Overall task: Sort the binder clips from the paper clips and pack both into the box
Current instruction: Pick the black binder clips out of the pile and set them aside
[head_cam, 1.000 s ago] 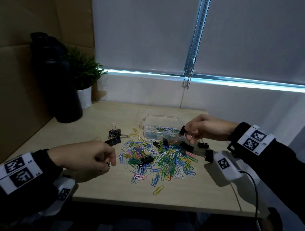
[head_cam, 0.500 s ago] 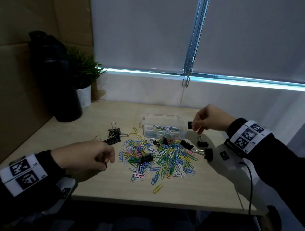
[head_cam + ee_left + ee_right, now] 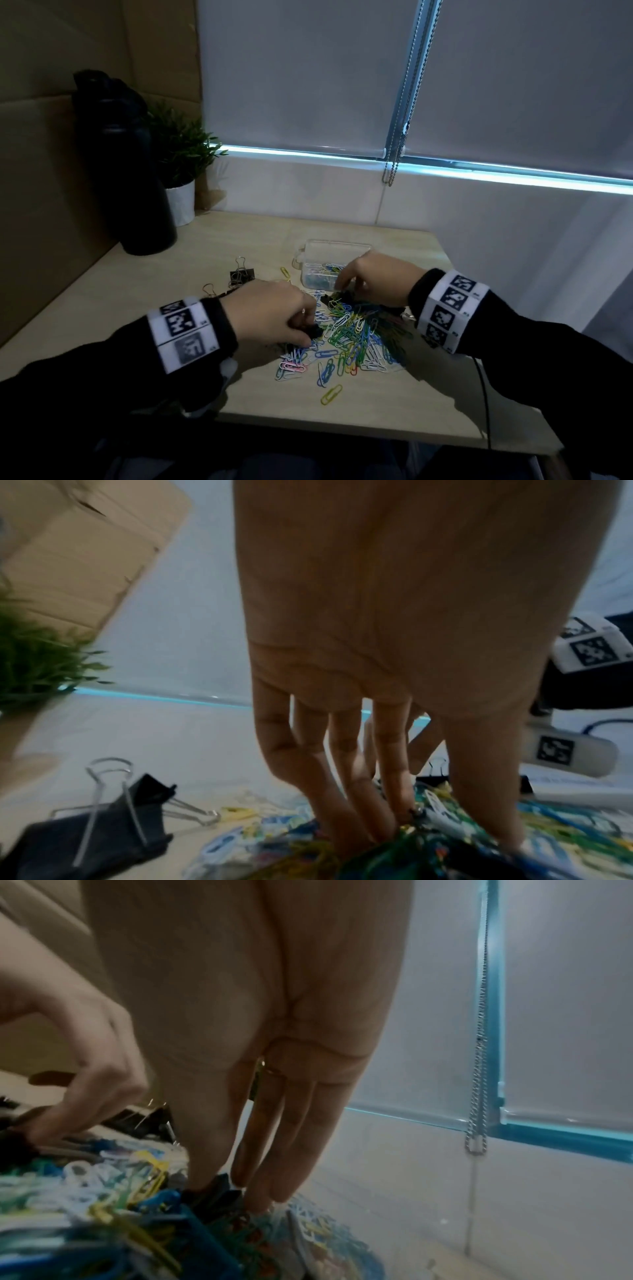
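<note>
A heap of coloured paper clips [image 3: 356, 335] lies mid-table, in front of the clear plastic box [image 3: 329, 248], which holds some paper clips. My left hand [image 3: 308, 329] reaches into the heap's left side, thumb and fingers pinching a small black binder clip [image 3: 314, 331]; the left wrist view shows that hand [image 3: 441, 829] with fingertips down among blurred clips. My right hand [image 3: 340, 287] is at the heap's far edge by the box. There, the right hand [image 3: 222, 1183] pinches another black binder clip [image 3: 214, 1188]. Larger binder clips [image 3: 241, 275] lie left of the heap.
A black bottle [image 3: 126, 171] and a potted plant [image 3: 181, 154] stand at the back left by a cardboard wall. A blind chain [image 3: 397, 137] hangs at the rear. One yellow paper clip [image 3: 331, 394] lies near the table's front edge [image 3: 342, 428]. A cable [image 3: 483, 394] trails from my right wrist.
Both hands moved into the heap: the left went right and forward from the table's left, while the right came back left from the right side to the clips by the box.
</note>
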